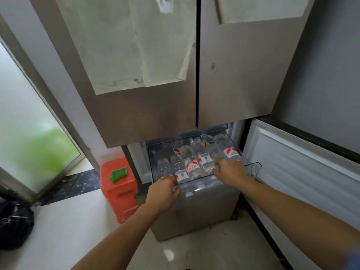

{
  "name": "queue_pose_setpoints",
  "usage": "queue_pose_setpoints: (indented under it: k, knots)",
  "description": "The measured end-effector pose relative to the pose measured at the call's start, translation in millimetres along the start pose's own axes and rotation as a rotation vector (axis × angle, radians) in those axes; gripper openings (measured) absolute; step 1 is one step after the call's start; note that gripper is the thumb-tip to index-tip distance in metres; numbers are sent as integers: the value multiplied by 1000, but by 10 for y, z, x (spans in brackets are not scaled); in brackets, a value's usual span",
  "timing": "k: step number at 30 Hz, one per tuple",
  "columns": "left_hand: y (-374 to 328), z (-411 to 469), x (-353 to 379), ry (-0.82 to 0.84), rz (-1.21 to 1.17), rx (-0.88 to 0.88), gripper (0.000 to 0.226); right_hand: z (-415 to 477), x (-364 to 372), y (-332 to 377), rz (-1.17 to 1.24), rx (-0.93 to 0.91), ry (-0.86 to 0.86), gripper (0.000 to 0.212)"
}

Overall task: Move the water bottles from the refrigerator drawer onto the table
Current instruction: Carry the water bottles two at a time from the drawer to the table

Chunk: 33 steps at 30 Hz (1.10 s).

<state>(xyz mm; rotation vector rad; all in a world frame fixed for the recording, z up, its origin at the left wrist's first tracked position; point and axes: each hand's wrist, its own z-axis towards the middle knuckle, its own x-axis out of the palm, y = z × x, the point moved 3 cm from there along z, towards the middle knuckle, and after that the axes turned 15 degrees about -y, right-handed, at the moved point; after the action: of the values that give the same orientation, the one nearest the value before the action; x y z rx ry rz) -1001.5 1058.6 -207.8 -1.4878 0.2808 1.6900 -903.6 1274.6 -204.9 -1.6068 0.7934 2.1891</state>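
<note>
A clear plastic refrigerator drawer (255,166) is pulled out below the two upper doors. Several clear water bottles (194,162) with red-and-white labels lie on their sides in it. My left hand (163,193) curls over the drawer's front edge at its left end, fingers touching a labelled bottle (182,176) there. My right hand (229,172) reaches over the front edge at the right, fingers spread on the bottles. Whether either hand grips a bottle is hidden. No table is in view.
The lower right refrigerator door (303,168) stands open to the right. An orange plastic stool (118,190) with a green cloth (117,174) stands left of the refrigerator. A black bag (13,225) lies on the floor at far left, near a frosted glass door (29,133).
</note>
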Motion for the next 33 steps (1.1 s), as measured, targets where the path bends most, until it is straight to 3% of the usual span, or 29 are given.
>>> queue_pose_setpoints:
  k: [5,9,15,19,23,28,33]
  knots:
    - [155,393,401,108,-32,-8,23,423,460,2,-63,95,171,43]
    - [219,530,644,215,-72,-47,30,581,754,5,-101,248,311,67]
    - [206,703,882,344,-220,-216,33,692,979,-16,33,374,336,93]
    - [120,773,1020,445,-326,-307,16,699,1027,-68,186,357,398,112]
    - [74,840,1117,478,-348,-357,12,738,916,-133,364,340,328,93]
    - [-25,911,1227,564,-337,-458,39,1013,497,-373,497,308,139,46]
    - [-161,976,1360,578,-377,-670,66,1248,384,-652,658,401,117,37]
